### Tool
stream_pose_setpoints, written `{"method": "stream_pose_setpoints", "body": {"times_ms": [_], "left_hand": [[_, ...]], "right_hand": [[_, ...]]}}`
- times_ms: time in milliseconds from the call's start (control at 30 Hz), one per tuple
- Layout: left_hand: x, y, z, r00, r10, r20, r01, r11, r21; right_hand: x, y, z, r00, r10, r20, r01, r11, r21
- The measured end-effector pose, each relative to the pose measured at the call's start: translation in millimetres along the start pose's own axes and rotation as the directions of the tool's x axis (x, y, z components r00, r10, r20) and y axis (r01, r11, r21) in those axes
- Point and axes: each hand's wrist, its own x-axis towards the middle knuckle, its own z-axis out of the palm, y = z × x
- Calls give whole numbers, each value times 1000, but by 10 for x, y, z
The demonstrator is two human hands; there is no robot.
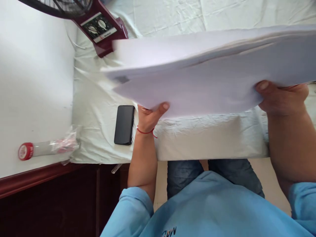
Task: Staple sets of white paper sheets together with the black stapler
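Observation:
A thick stack of white paper sheets (pixel 202 69) hangs in the air above a surface covered with a pale cloth (pixel 197 138). My left hand (pixel 149 117) grips the stack's near left edge, thumb on top; a red string circles the wrist. My right hand (pixel 281 97) grips the near right edge, thumb on top as well. The sheets fan slightly at the left end and look blurred. Both forearms reach up from light blue sleeves.
A black phone (pixel 124 124) lies face up on the cloth just left of my left wrist. A dark red fan base (pixel 102 29) with two dials stands at the far left. A clear bottle with a red cap (pixel 44 148) lies on a white ledge.

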Motion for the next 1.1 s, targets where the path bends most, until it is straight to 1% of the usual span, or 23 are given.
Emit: {"method": "stream_pose_setpoints", "body": {"times_ms": [33, 67, 100, 133, 200, 233, 267, 333, 400, 500, 567, 633, 700, 733, 800, 867, 933, 1000, 1033, 1100], "left_hand": [[11, 20, -15, 999, 41, 15, -41, 999, -1], [26, 40, -30, 996, 75, 54, -75, 997, 4], [43, 53, -40, 988, 100, 119, -103, 994, 18], [60, 57, -44, 978, 113, 176, -120, 992, 30], [77, 20, -37, 973, 81, 218, -95, 994, 58], [73, -19, -31, 985, 30, 173, -40, 998, 57], [63, -67, -27, 992, -27, 122, 21, 998, 53], [27, -171, -36, 995, -80, 51, 78, 996, 39], [-5, -252, -57, 995, -68, 67, 66, 997, 33], [-7, -290, -50, 994, -55, 96, 53, 998, 22], [11, -273, -3, 995, -74, 64, 74, 997, 4], [26, -246, 55, 994, -106, 28, 107, 994, -24], [30, -223, 94, 991, -130, 16, 131, 990, -45], [29, -214, 104, 989, -146, 16, 146, 988, -47], [30, -193, 107, 982, -185, 29, 186, 982, -36], [45, -163, 100, 965, -248, 81, 249, 968, -11], [78, -131, 89, 947, -286, 146, 290, 957, -2], [123, -114, 75, 940, -287, 182, 294, 956, -14], [145, -116, 66, 943, -279, 180, 288, 957, -27], [178, -145, 46, 954, -256, 159, 267, 963, -49]], "right_hand": [[2, -14, 0, 1000, -6, -13, 6, 1000, 8], [6, -24, -7, 1000, -5, -15, 5, 1000, 15], [11, -29, -19, 1000, 8, 1, -8, 1000, 17], [18, -28, -31, 999, 27, 35, -28, 1000, 15], [34, -11, -48, 990, 73, 121, -73, 997, -7], [39, 4, -52, 986, 87, 145, -85, 996, -22], [42, 20, -54, 986, 86, 141, -82, 996, -32], [35, 52, -57, 995, 53, 87, -50, 998, -35], [13, 86, -68, 998, 41, 49, -40, 999, -17], [-24, 155, -90, 995, 79, 61, -79, 997, -7], [-34, 199, -88, 996, 75, 57, -74, 997, -33], [-23, 213, -71, 997, 46, 59, -43, 998, -49], [5, 189, -58, 997, 38, 65, -36, 999, -33], [20, 168, -61, 996, 54, 70, -52, 998, -25], [45, 128, -96, 991, 121, 62, -119, 992, -34], [56, 105, -161, 972, 231, 34, -228, 971, -74], [55, 94, -231, 930, 368, -5, -366, 923, -124], [45, 74, -277, 872, 486, -56, -488, 856, -169], [38, 56, -286, 849, 523, -81, -528, 829, -183], [24, 2, -277, 819, 563, -112, -574, 798, -184]]}}
